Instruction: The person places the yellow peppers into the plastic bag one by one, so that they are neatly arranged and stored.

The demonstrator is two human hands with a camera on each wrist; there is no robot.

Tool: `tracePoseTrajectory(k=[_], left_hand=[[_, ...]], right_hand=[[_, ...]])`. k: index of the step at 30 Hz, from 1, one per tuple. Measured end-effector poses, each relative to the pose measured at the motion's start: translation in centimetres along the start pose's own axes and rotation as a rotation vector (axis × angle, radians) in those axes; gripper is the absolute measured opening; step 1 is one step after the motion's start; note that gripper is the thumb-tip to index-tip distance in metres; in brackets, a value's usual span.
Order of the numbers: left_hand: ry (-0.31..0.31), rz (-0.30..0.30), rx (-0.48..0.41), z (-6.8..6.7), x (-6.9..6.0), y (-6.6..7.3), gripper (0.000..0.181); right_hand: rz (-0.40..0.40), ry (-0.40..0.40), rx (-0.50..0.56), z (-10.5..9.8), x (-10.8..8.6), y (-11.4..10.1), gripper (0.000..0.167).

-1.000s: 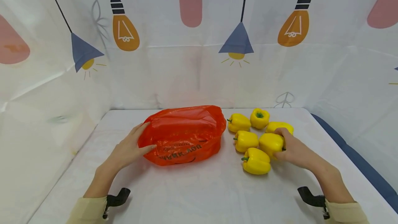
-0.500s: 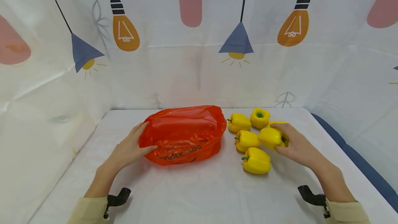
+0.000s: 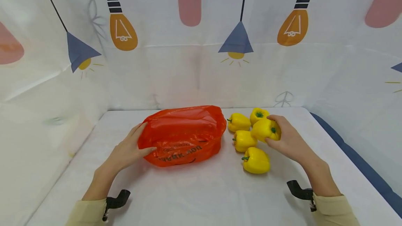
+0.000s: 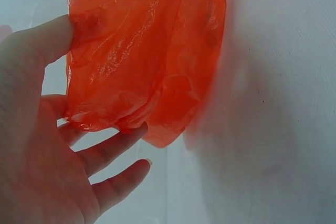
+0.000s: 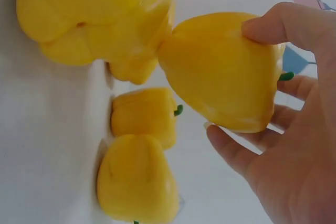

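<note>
A yellow bell pepper [image 3: 266, 129] with a green stem is held up by my right hand [image 3: 290, 138]. In the right wrist view, the thumb lies on one side of this pepper [image 5: 220, 72] and the fingers curve round the other. More yellow bell peppers lie on the table, among them a front one [image 3: 256, 160] and one beside the bag [image 3: 238, 122]. A crumpled red plastic bag [image 3: 185, 132] with dark printing lies left of them. My left hand [image 3: 127, 151] holds its left end, thumb in front; the left wrist view shows loosely bent fingers around the bag [image 4: 142, 51].
The table [image 3: 194, 198] has a white cover. Behind it hangs a white cloth [image 3: 176, 76] printed with lamps and bulbs. Dark blue fabric [image 3: 355, 156] runs along the right edge. A black mount sits on each wrist.
My right hand has lifted the pepper off the table and carried it left and away from me, over the other peppers. The left hand stays at the bag. The head view has shifted slightly.
</note>
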State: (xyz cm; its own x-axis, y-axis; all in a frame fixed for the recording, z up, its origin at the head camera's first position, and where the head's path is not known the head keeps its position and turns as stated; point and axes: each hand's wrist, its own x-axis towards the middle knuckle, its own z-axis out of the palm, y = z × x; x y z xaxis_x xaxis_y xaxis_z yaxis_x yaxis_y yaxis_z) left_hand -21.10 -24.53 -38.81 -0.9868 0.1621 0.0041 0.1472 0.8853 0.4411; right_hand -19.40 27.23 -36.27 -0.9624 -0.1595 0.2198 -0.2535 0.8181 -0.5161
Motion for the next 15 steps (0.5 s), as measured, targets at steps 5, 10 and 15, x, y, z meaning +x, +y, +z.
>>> tracePoseTrajectory(k=[5,10,15], left_hand=[[0.001,0.0,0.008,0.0,0.1,0.2,0.101],[-0.002,-0.009,0.008,-0.1,0.0,0.4,0.104],[-0.006,-0.014,-0.002,-0.1,-0.1,0.3,0.104]], right_hand=[[-0.065,0.057,-0.032,0.2,0.2,-0.5,0.07],[-0.096,0.084,-0.008,0.3,0.3,-0.9,0.068],[-0.094,0.094,0.02,0.5,0.7,-1.7,0.069]])
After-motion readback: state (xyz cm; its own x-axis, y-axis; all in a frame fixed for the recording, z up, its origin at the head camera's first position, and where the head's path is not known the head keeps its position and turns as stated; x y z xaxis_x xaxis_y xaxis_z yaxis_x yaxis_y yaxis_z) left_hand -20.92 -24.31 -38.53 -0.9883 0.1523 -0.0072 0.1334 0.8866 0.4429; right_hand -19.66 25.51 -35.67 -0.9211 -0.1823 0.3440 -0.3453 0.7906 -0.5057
